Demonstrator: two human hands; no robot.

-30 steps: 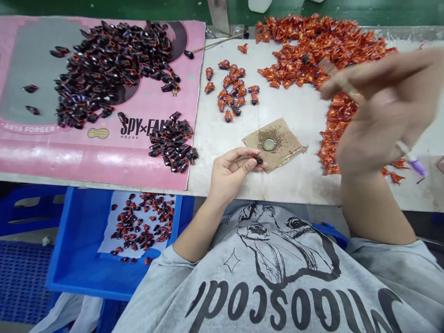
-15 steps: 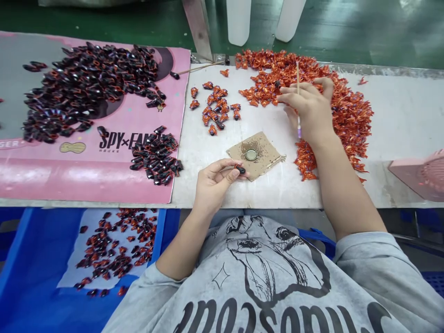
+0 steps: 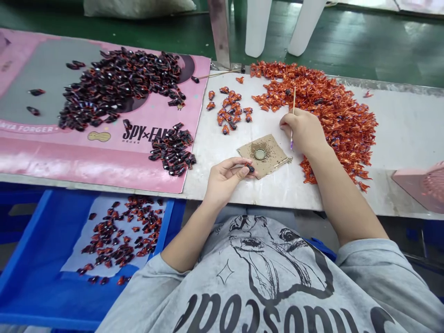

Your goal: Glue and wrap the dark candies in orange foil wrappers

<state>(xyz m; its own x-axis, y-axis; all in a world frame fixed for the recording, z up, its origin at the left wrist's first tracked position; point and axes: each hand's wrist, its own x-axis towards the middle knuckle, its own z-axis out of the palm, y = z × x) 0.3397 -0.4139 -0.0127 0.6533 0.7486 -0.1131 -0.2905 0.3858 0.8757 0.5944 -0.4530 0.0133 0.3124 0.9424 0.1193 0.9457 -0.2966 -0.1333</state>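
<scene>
My left hand (image 3: 227, 179) pinches a small black piece with an orange edge (image 3: 249, 168) between thumb and fingers, just over the near corner of a cardboard square (image 3: 274, 159). On that cardboard lies a round cap (image 3: 259, 154) amid dark specks. Closed round a thin wooden stick with a purple tip (image 3: 292, 125), my right hand (image 3: 305, 132) is beside the heap of shiny orange pieces (image 3: 347, 115). The stick stands nearly upright, purple end down. A small cluster of orange pieces with dark parts (image 3: 231, 108) lies beyond the cardboard.
Black pieces (image 3: 114, 88) are heaped on a pink printed mat (image 3: 104, 162) at left, with a smaller pile (image 3: 173, 150) near its edge. Below the table, a blue tray (image 3: 31, 282) holds paper and more pieces. A pink device (image 3: 421, 185) stands at right.
My right hand has drawn back from above the orange heap toward the cardboard, its fingers now closed more tightly on the stick. My left hand still holds the black piece. The view has shifted.
</scene>
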